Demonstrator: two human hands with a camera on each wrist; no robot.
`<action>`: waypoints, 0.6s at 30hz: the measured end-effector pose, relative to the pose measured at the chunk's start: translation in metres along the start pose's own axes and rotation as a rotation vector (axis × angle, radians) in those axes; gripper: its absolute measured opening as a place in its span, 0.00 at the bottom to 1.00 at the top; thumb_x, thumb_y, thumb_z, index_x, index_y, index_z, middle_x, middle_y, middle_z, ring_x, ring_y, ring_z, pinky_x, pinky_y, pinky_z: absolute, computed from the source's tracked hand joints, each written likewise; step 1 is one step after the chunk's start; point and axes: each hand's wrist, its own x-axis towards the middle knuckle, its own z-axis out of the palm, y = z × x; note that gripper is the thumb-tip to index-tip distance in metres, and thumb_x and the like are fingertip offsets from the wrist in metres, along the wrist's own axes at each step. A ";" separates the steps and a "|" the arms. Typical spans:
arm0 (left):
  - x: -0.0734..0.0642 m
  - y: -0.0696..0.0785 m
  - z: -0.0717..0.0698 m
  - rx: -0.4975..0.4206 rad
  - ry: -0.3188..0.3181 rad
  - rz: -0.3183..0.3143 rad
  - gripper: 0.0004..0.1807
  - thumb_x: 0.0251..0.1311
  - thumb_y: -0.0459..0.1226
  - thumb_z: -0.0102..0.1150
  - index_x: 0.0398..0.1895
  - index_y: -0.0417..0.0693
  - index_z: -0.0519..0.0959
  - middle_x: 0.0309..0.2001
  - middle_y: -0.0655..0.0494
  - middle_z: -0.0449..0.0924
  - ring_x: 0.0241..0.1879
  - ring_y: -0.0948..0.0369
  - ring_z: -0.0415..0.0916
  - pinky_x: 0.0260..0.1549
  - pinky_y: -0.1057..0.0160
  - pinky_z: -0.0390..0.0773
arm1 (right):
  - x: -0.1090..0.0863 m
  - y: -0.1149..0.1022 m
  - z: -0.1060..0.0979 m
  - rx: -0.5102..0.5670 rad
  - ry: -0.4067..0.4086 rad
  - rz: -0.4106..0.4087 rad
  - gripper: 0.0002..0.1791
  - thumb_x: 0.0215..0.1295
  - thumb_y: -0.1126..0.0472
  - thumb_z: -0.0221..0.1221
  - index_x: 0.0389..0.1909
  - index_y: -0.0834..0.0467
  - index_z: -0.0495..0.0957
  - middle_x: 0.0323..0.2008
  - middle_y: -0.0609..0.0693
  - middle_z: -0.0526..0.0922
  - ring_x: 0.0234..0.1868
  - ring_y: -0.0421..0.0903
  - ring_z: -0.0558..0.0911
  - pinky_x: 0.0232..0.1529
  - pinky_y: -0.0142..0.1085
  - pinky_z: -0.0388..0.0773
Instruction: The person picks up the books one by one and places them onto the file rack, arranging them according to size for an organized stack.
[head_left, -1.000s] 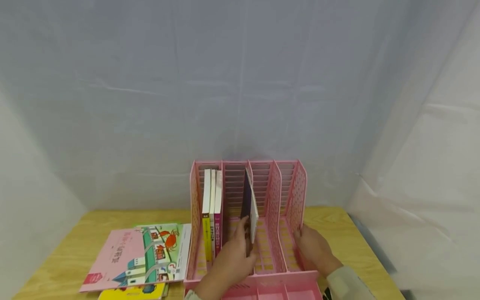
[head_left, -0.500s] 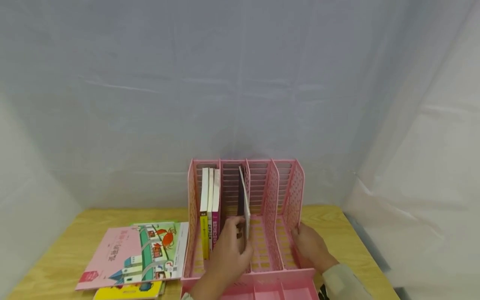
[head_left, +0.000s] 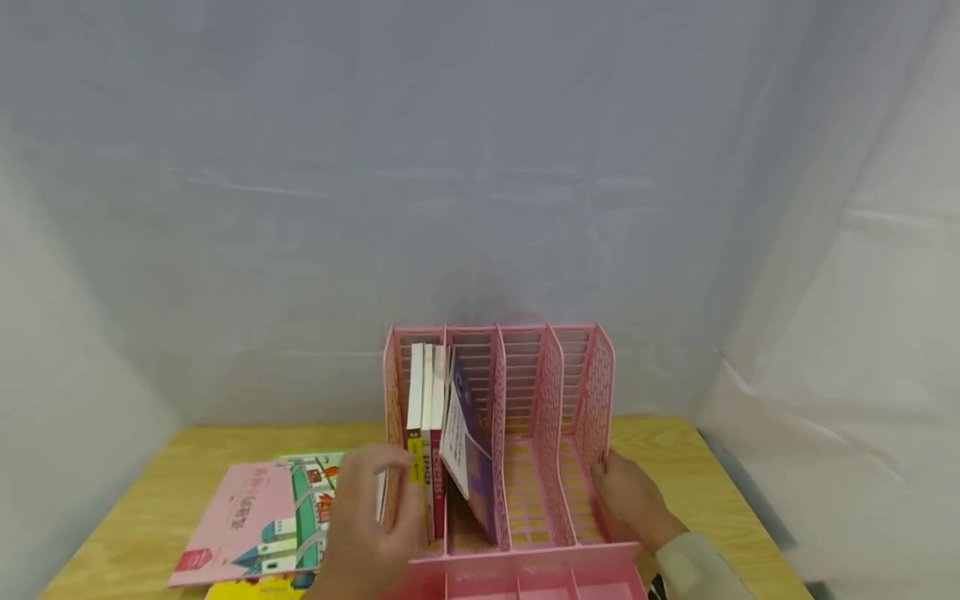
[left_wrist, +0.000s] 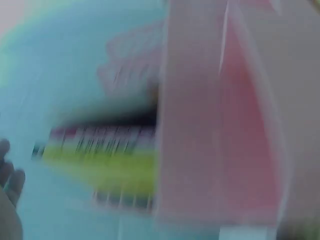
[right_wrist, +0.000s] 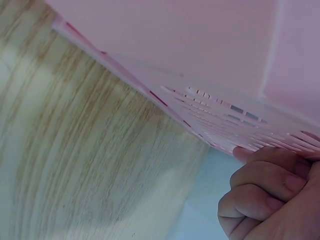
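A pink desk file rack (head_left: 531, 500) with upright dividers stands on the table. Its leftmost compartment holds several upright books (head_left: 425, 467), with yellow, white and magenta spines. In the second compartment a thin purple-and-white book (head_left: 472, 462) leans, its top against the left divider. My left hand (head_left: 375, 521) is in front of the rack's left side, fingers loosely bent, holding nothing; in the left wrist view its fingertips (left_wrist: 12, 180) show at the left edge, blurred. With curled fingers my right hand (head_left: 633, 500) grips the rack's right side wall (right_wrist: 215, 112).
A pink picture book (head_left: 247, 517) lies flat left of the rack, over a yellow book (head_left: 258, 587) and partly behind my left hand. Small open trays (head_left: 547, 583) form the rack's front. Wooden table (head_left: 720, 500) extends right; a grey-white sheet hangs behind.
My left hand has let go of the thin book and moved left. The book has tipped from the right side of the second compartment to its left divider. My right hand stays put.
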 end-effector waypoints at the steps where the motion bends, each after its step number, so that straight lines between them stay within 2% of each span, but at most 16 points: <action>1: 0.001 -0.006 -0.010 -0.001 0.031 -0.031 0.16 0.54 0.26 0.60 0.47 0.36 0.73 0.51 0.49 0.76 0.54 0.60 0.69 0.60 0.69 0.64 | 0.000 0.001 0.000 -0.004 0.005 -0.005 0.23 0.82 0.55 0.43 0.60 0.67 0.76 0.30 0.55 0.79 0.29 0.48 0.76 0.38 0.49 0.78; 3: 0.003 -0.019 -0.031 0.016 0.070 -0.149 0.16 0.57 0.25 0.58 0.49 0.33 0.70 0.55 0.45 0.74 0.57 0.58 0.66 0.60 0.66 0.60 | 0.001 0.002 0.000 -0.013 0.014 -0.015 0.23 0.82 0.55 0.43 0.60 0.68 0.76 0.33 0.56 0.81 0.31 0.49 0.77 0.41 0.51 0.79; 5: 0.002 -0.035 -0.056 0.066 0.047 -0.341 0.19 0.62 0.25 0.58 0.54 0.31 0.68 0.59 0.41 0.70 0.61 0.54 0.62 0.64 0.57 0.60 | 0.001 0.000 0.001 -0.019 0.023 -0.020 0.23 0.82 0.55 0.43 0.60 0.68 0.76 0.36 0.57 0.83 0.34 0.49 0.79 0.44 0.55 0.80; 7: 0.001 -0.055 -0.078 0.160 0.001 -0.535 0.22 0.67 0.30 0.57 0.61 0.31 0.66 0.62 0.37 0.68 0.63 0.47 0.61 0.66 0.46 0.62 | 0.001 -0.002 0.001 -0.023 0.024 -0.024 0.22 0.82 0.55 0.43 0.59 0.67 0.77 0.36 0.57 0.83 0.34 0.49 0.79 0.44 0.55 0.79; 9: -0.003 -0.079 -0.100 0.271 -0.106 -0.698 0.28 0.70 0.36 0.56 0.67 0.29 0.63 0.65 0.31 0.65 0.65 0.38 0.59 0.64 0.33 0.63 | 0.000 -0.003 0.001 -0.026 0.027 -0.024 0.22 0.82 0.55 0.44 0.57 0.67 0.78 0.34 0.56 0.82 0.33 0.49 0.78 0.44 0.55 0.79; 11: -0.007 -0.103 -0.119 0.377 -0.230 -0.839 0.35 0.71 0.43 0.56 0.71 0.28 0.60 0.67 0.26 0.62 0.65 0.33 0.58 0.62 0.27 0.63 | -0.001 -0.004 0.000 -0.025 0.031 -0.021 0.21 0.82 0.55 0.44 0.55 0.66 0.78 0.32 0.56 0.81 0.33 0.50 0.78 0.43 0.56 0.80; 14: -0.018 -0.137 -0.142 0.471 -0.412 -0.975 0.44 0.70 0.50 0.57 0.72 0.22 0.56 0.66 0.21 0.61 0.62 0.29 0.61 0.60 0.26 0.66 | -0.003 -0.006 -0.002 -0.021 0.039 -0.011 0.20 0.81 0.56 0.44 0.53 0.66 0.79 0.31 0.56 0.81 0.33 0.51 0.79 0.44 0.57 0.80; 18: -0.037 -0.164 -0.161 0.549 -0.592 -1.110 0.54 0.68 0.61 0.56 0.69 0.16 0.54 0.59 0.17 0.63 0.54 0.28 0.68 0.54 0.29 0.71 | -0.005 -0.007 -0.004 -0.019 0.038 -0.001 0.21 0.81 0.55 0.44 0.56 0.66 0.78 0.36 0.59 0.83 0.37 0.54 0.82 0.47 0.59 0.79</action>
